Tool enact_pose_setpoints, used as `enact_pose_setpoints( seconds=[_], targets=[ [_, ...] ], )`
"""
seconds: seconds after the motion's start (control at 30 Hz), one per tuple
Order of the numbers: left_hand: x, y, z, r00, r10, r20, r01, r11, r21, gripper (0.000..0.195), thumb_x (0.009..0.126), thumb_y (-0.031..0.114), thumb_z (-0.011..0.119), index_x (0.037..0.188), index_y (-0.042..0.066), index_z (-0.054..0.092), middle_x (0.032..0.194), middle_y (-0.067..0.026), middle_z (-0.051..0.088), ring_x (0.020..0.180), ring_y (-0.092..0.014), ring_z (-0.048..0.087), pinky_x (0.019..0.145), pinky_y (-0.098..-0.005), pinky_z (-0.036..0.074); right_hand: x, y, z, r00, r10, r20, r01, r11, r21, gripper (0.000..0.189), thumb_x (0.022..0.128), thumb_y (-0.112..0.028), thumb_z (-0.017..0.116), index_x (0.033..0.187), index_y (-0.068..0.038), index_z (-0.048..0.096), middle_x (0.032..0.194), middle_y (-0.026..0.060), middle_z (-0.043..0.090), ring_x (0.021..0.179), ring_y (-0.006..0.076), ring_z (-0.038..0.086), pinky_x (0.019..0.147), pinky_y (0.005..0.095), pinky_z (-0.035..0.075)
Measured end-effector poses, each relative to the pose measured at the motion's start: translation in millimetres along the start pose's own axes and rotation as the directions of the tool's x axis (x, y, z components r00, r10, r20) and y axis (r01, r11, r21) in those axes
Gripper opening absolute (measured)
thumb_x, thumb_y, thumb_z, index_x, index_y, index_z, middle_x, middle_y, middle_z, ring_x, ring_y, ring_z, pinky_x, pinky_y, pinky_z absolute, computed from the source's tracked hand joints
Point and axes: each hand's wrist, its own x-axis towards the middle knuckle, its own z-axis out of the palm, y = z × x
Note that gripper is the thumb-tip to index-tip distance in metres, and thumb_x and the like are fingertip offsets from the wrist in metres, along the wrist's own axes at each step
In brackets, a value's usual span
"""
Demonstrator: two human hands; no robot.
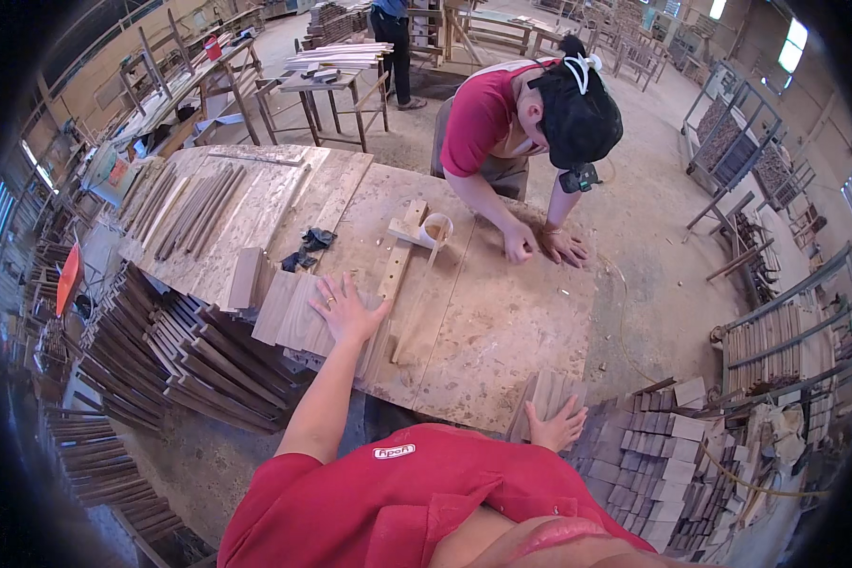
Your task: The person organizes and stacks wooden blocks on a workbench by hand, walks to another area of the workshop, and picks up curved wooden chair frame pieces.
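My left hand (pixel 348 312) lies with fingers spread on a row of flat wooden boards (pixel 295 305) at the near edge of the worktable (pixel 497 312). Near the table's right corner, my right hand (pixel 557 424) rests, fingers apart, on the near end of short wooden boards (pixel 557 390). Between my hands and the co-worker, a white cup (pixel 436 230) with brown contents holds a thin wooden stick. It stands beside a wooden strip with holes (pixel 395 270). Dark crumpled cloths or gloves (pixel 318 239) lie left of the strip.
Across the table a co-worker (pixel 479 135) leans over with both hands at the surface. Slender wooden rods (pixel 199 209) lie at the table's left. Curved wooden parts (pixel 220 362) are stacked below left, and wooden blocks (pixel 646 461) are piled at lower right. A hose (pixel 625 319) crosses the floor.
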Motion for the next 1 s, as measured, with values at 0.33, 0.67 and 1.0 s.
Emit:
enact_pose_setpoints(
  seconds=[0.33,0.67,1.0],
  targets=[
    [-0.2,1.1,-2.3,1.000,-0.002,0.008,0.002,1.000,-0.011,0.106,0.070,0.066,0.060,0.148,0.008,0.018,0.154,-0.0247,0.009,0.144,-0.037,-0.001,0.110,-0.0614,-0.002,-0.5,-0.6,-1.0,1.000,0.019,0.020,-0.019,1.000,-0.020,0.111,0.060,-0.070,0.070,0.147,-0.018,0.025,0.147,0.0279,0.022,0.136,0.0426,0.023,0.109,0.0531,0.019],
    [0.0,0.8,-1.3,1.000,-0.003,0.003,0.003,1.000,-0.019,0.105,0.070,0.065,0.060,0.148,0.008,0.019,0.154,-0.0248,0.008,0.144,-0.037,-0.001,0.110,-0.0613,-0.002,-0.9,-0.7,-4.1,0.998,-0.016,0.060,0.016,1.000,0.010,0.112,0.065,-0.072,0.066,0.148,-0.012,0.020,0.146,0.0307,0.017,0.136,0.0448,0.017,0.108,0.0571,0.017],
    [1.1,-1.2,1.7,1.000,0.004,-0.009,-0.004,1.000,0.008,0.108,0.069,0.068,0.059,0.148,0.007,0.018,0.152,-0.0269,0.012,0.143,-0.039,0.001,0.110,-0.0621,-0.002,-0.1,2.3,-1.0,0.998,-0.016,0.054,0.014,0.999,0.032,0.113,0.064,-0.072,0.066,0.148,-0.012,0.020,0.147,0.0303,0.017,0.136,0.0450,0.017,0.108,0.0574,0.017]
  ],
)
